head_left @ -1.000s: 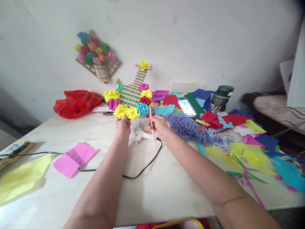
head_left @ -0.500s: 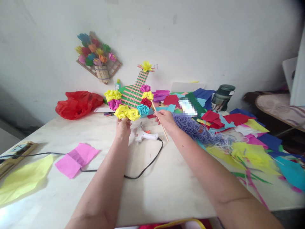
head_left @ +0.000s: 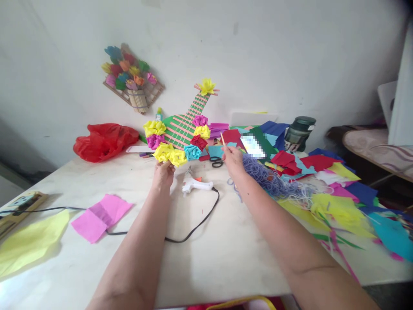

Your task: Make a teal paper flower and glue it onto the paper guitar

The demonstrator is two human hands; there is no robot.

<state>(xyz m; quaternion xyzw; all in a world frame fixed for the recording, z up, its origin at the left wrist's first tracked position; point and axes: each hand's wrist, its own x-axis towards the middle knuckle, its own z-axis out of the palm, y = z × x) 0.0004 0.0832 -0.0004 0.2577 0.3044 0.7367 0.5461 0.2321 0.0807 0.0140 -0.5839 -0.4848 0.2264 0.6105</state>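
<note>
My left hand [head_left: 164, 173] grips the lower edge of a green paper guitar [head_left: 178, 127], closed just under its yellow paper flowers. Pink strips and pale strings cross the guitar's body and neck, and it leans up and to the right. Purple, yellow, red and blue crepe flowers line its rim; a yellow flower [head_left: 207, 86] sits at the head. To the right of the guitar, apart from it, my right hand [head_left: 232, 158] is closed on a thin wooden stick [head_left: 222, 138], whose upper end points up. A white glue gun [head_left: 198, 185] lies between my forearms.
Scissors [head_left: 217, 162], tangled purple yarn [head_left: 264, 174] and many coloured paper pieces cover the right side. A dark jar [head_left: 300, 132] stands behind. Leftward are a red plastic bag [head_left: 105, 142], pink paper [head_left: 100, 218], yellow paper [head_left: 34, 241] and a power strip [head_left: 24, 209]. A black cord [head_left: 200, 224] crosses the table.
My right hand has drawn the stick away from the flowers, to the right, and turned it more upright. The guitar has tilted further right in my left hand. The scissors now show.
</note>
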